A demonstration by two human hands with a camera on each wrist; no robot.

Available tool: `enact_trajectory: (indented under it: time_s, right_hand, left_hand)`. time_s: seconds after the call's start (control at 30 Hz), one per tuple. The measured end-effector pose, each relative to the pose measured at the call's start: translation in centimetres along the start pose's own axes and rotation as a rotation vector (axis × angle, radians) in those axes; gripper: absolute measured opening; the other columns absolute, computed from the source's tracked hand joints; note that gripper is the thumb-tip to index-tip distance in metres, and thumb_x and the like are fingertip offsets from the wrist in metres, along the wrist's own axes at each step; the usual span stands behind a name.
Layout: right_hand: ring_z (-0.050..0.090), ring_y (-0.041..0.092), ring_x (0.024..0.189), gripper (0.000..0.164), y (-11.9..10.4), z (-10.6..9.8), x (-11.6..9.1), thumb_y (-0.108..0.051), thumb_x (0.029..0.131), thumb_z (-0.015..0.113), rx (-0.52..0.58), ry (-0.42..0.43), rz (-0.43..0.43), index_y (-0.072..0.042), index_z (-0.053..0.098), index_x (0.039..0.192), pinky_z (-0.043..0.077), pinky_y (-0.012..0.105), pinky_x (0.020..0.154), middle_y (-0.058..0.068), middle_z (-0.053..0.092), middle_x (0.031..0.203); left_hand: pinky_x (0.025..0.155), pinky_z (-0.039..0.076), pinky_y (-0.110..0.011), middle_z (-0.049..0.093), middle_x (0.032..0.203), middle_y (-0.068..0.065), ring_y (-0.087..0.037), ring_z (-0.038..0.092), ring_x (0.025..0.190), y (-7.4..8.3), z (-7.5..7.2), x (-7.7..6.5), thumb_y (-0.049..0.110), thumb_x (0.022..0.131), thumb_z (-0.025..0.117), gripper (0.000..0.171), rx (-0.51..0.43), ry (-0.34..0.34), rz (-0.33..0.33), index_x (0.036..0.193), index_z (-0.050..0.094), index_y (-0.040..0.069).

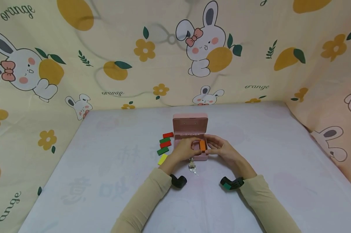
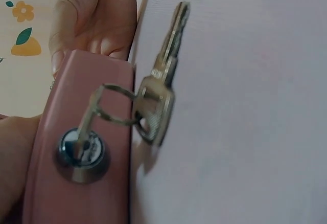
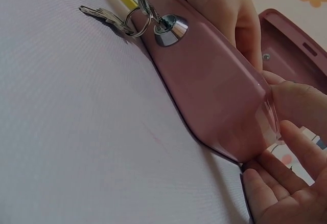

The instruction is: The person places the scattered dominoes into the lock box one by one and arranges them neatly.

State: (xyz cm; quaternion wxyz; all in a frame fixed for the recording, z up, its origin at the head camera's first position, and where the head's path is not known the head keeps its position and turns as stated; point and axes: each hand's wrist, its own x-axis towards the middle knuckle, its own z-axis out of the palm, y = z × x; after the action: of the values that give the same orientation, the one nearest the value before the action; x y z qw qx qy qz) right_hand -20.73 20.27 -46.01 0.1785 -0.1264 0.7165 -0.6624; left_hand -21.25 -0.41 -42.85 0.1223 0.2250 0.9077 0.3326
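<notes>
A pink metal cash box [image 1: 204, 158] stands on the table with its lid [image 1: 190, 125] raised. My left hand [image 1: 184, 149] reaches over its front wall and pinches an orange block [image 1: 202, 146] inside the box. The left fingertips are hidden behind the wall in the wrist views. At the box's right end, my right hand [image 1: 226, 151] grips the side, with a thumb [image 3: 301, 101] by the rim and fingers low along the wall. One key sits in the front lock [image 2: 82, 150], and a second key [image 2: 156, 98] hangs from its ring.
Left of the box lie red blocks [image 1: 168, 135], green blocks [image 1: 163, 151] and a yellow block [image 1: 162, 159], the last close to the left wrist. A patterned cloth [image 1: 169, 74] with rabbits and oranges rises behind and beside the white table [image 1: 105, 181].
</notes>
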Motion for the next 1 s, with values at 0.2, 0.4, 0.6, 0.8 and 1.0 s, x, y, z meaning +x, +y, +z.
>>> enact_trajectory:
  time_s: [0.2, 0.4, 0.6, 0.8, 1.0]
  right_hand:
    - [0.022, 0.038, 0.147, 0.074, -0.12, 0.08, 0.01, -0.002, 0.084, 0.069, -0.002, -0.003, -0.01, 0.005, 0.03, 0.147, 0.032, 0.022, 0.112, 0.024, 0.026, 0.157]
    - [0.021, 0.041, 0.147, 0.075, -0.02, 0.14, 0.05, -0.003, 0.084, 0.07, -0.006, -0.007, -0.016, 0.007, 0.028, 0.147, 0.035, 0.016, 0.109, 0.026, 0.025, 0.156]
    - [0.021, 0.039, 0.147, 0.076, 0.01, 0.09, 0.11, -0.002, 0.083, 0.07, 0.013, -0.009, -0.013, 0.006, 0.029, 0.147, 0.035, 0.012, 0.106, 0.025, 0.024, 0.157]
    - [0.022, 0.04, 0.146, 0.076, -0.03, 0.05, 0.1, -0.003, 0.084, 0.07, 0.0, -0.002, -0.011, 0.006, 0.029, 0.147, 0.036, 0.012, 0.105, 0.025, 0.025, 0.156]
    - [0.023, 0.039, 0.147, 0.074, 0.03, -0.05, 0.04, -0.002, 0.084, 0.07, -0.012, 0.0, -0.005, 0.005, 0.031, 0.146, 0.034, 0.019, 0.11, 0.023, 0.026, 0.157]
  left_hand:
    - [0.105, 0.045, -0.04, 0.062, 0.133, -0.008, -0.024, 0.058, 0.112, 0.04, 0.33, 0.28, 0.025, 0.088, 0.07, 0.051, 0.012, -0.005, -0.04, 0.135, 0.056, 0.012]
    - [0.106, 0.045, -0.041, 0.061, 0.134, -0.007, -0.026, 0.058, 0.116, 0.06, 0.55, 0.52, 0.026, 0.087, 0.071, 0.052, 0.001, -0.011, -0.077, 0.135, 0.057, 0.014]
    - [0.105, 0.045, -0.043, 0.061, 0.134, -0.009, -0.027, 0.057, 0.118, 0.21, 0.5, 0.56, 0.025, 0.087, 0.071, 0.051, -0.015, -0.011, -0.092, 0.134, 0.057, 0.013]
    - [0.109, 0.042, -0.043, 0.058, 0.138, -0.008, -0.027, 0.054, 0.127, 0.22, 0.45, 0.57, 0.025, 0.087, 0.071, 0.054, -0.01, -0.016, -0.101, 0.137, 0.054, 0.013]
    - [0.108, 0.043, -0.042, 0.058, 0.138, -0.008, -0.026, 0.055, 0.125, 0.15, 0.47, 0.52, 0.025, 0.087, 0.072, 0.055, 0.007, -0.018, -0.094, 0.138, 0.053, 0.014]
